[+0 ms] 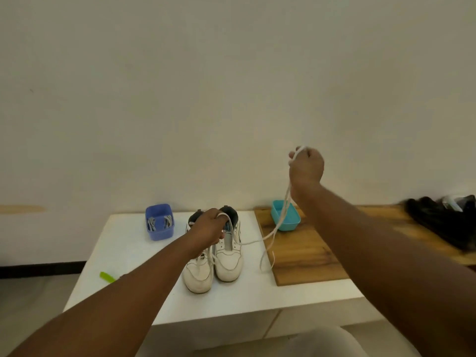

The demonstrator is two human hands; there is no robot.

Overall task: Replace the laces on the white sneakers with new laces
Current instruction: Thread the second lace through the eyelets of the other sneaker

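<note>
White table (134, 256) against a pale wall: the right hand (306, 167) grips a white lace (277, 228) raised high, the left hand (210, 228) pinches its other part above the white sneakers (213, 264). Beneath the lace sits a teal tub (286, 216) on a wooden board (306, 256); its contents cannot be told. Left, a blue tub (159, 225) holds grey laces.

Plain domestic-looking room, likely home. Bare off-white wall (231, 86), dark skirting (38, 269) low left, pale floor (31, 305). Low white bench (123, 253) against wall, wooden board (309, 258) laid on its right part. Small plastic tubs, blue (159, 225) and teal (285, 219). Dark bundle (443, 222) far right, unclear.
</note>
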